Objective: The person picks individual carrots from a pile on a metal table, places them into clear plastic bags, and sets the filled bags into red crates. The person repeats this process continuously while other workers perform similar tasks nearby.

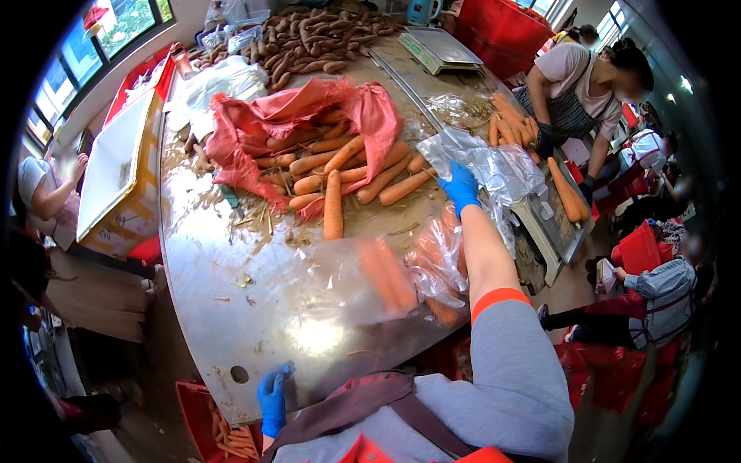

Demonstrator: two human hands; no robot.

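Note:
My right hand (461, 186), in a blue glove, reaches forward onto a stack of clear plastic bags (492, 162); whether its fingers grip one cannot be told. My left hand (272, 399), also blue-gloved, rests at the near table edge with nothing seen in it. Between them a clear bag holding carrots (385, 275) lies on the metal table (231, 324), beside more bagged carrots (434, 249). Beyond, a torn-open red woven sack (243, 139) holds many loose carrots (318, 162). One carrot (333, 205) points towards me.
A digital scale (544, 231) bearing carrots stands at the right, near a co-worker (570, 98) in black gloves. Another scale (443, 49) and a heap of brown root vegetables (312, 35) lie at the back. A foam box (118, 168) stands left; a red crate (194, 405) sits below the table.

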